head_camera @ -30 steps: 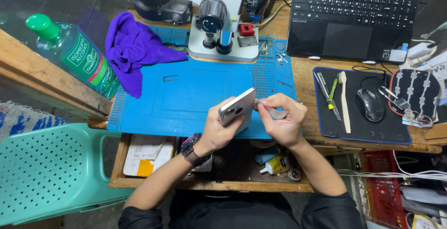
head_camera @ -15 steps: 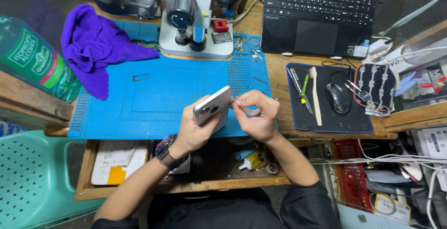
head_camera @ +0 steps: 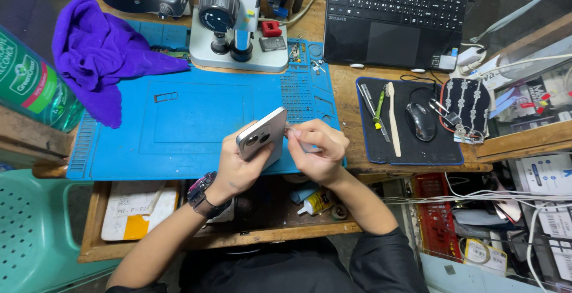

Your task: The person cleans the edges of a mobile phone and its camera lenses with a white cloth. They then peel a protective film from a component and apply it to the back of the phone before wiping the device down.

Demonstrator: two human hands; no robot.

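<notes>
My left hand point(head_camera: 235, 165) grips a silver smartphone point(head_camera: 261, 136) with its back and twin camera lenses facing up, tilted over the front edge of the blue work mat point(head_camera: 179, 120). My right hand point(head_camera: 316, 147) has its fingers pinched at the phone's right side edge. They seem to hold a small thin tool there, too small to make out. A dark watch sits on my left wrist point(head_camera: 201, 193).
A microscope point(head_camera: 229, 19) stands at the back of the mat, a purple cloth point(head_camera: 101, 60) to its left. A laptop point(head_camera: 396, 13), mouse point(head_camera: 420, 121) and hand tools point(head_camera: 381, 114) lie right. A green bottle point(head_camera: 30, 84) is far left. An open drawer point(head_camera: 238, 221) lies below.
The view has shifted, so everything sits a little further left and lower. Both hands keep the same hold on the phone; the right fingers stay at its side edge.
</notes>
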